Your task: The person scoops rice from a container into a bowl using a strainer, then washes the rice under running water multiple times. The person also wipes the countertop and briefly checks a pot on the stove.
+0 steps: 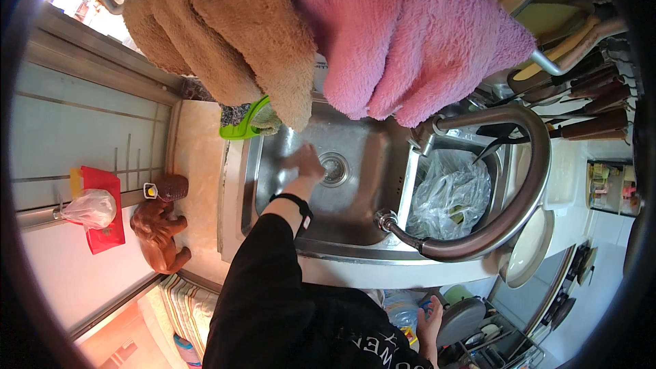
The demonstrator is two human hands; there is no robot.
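My left hand [306, 161], blurred by motion, reaches down into the large basin of a stainless steel sink [353, 215]. It appears beside the round drain [334, 168]; whether its fingers touch the basin floor I cannot tell. A black band circles that wrist. Low in the view, my right hand [431, 320] hangs near the counter's front edge with its fingers apart and nothing visible in it. A curved faucet [533, 179] arches over the smaller basin, which holds crumpled clear plastic [451, 192]. A green holder [241, 129] with scrubbing pads sits at the large basin's corner.
A brown towel [230, 25] and a pink towel [410, 36] hang over the sink's far side. Several dark-handled utensils [597, 107] crowd the right. A brown animal figurine [159, 236] and a dark bottle [173, 187] stand at the left. A pale plate [530, 248] lies right of the faucet.
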